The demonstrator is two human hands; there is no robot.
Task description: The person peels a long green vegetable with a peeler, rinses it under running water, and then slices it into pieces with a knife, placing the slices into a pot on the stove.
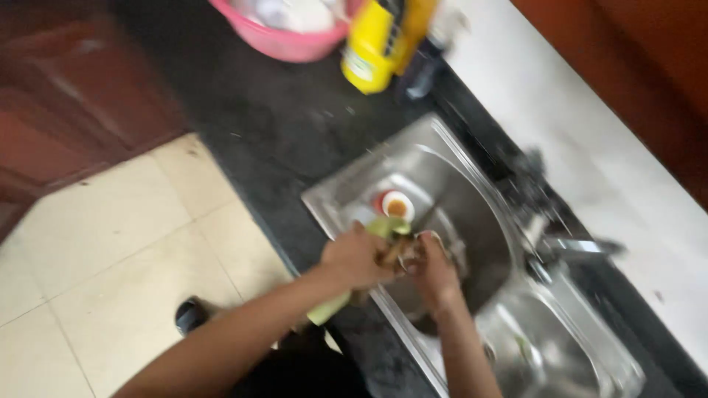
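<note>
Two bottles [380, 40], basin [284, 40] behind sink [435, 158].

A yellow bottle [380, 40] with a pale label stands behind the sink [335, 193].

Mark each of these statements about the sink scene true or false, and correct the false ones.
1. Both hands work over a steel sink. True: the left hand and right hand meet above its near edge.
2. The left hand holds a red cloth. False: it grips a pale green object.
3. A yellow bottle stands on the dark counter. True.
4. The tub beside the bottle is blue. False: the tub is pink.
5. The floor is carpeted. False: the floor has pale tiles.
</note>
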